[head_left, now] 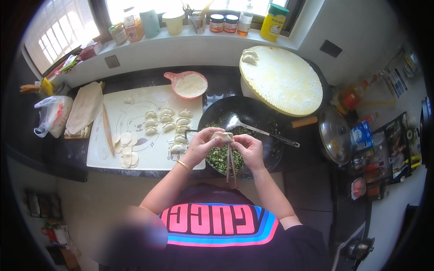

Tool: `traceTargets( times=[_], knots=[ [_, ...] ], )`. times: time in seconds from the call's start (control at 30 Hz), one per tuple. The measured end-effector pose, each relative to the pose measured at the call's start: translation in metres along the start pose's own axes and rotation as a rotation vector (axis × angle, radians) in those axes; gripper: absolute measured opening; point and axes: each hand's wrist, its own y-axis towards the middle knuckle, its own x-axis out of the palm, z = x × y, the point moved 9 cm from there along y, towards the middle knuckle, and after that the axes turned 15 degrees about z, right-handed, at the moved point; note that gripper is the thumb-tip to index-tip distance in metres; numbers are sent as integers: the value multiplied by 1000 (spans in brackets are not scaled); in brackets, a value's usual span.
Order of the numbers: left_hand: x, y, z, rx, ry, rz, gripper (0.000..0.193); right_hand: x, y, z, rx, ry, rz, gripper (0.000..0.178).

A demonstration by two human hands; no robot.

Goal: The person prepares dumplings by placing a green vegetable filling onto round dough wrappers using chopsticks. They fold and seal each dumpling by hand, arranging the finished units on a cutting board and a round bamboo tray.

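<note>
My left hand (pixel 202 145) and my right hand (pixel 248 150) pinch a folded dumpling (pixel 222 137) between them, over the near side of a black wok (pixel 217 107). A pair of chopsticks (pixel 230 167) slants down from beside my right fingers; whether the fingers grip them is hard to tell. Chopped green filling (pixel 217 159) lies in the wok, and a metal spatula (pixel 260 131) rests across it. To the left, rows of finished dumplings (pixel 167 119) sit on a pale mat (pixel 97 149), with round wrappers (pixel 126 142) and a wooden rolling pin (pixel 108 128) nearby.
A pink bowl of flour (pixel 190 86) stands behind the mat. At the back right is a round, yellowish floured tray (pixel 285 81) bearing a few dumplings. A glass lid (pixel 334 135) leans at right. Jars (pixel 217 23) line the windowsill. A cloth-covered board (pixel 85 108) lies far left.
</note>
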Motion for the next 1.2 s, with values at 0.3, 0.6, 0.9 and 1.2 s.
traceTargets(
  times=[0.3,0.6,0.9,1.2],
  knots=[
    [4,-3,1,11,9,-28,29,-2,-7,-34,-358,-216,101,9],
    [6,-4,3,10,1,-12,29,1,-8,-57,-466,-220,129,6],
    [10,-4,6,11,-34,-14,30,2,-3,-50,-388,-132,135,8],
    [13,-6,10,51,29,-21,28,12,-15,-83,-686,-400,190,7]
  ],
)
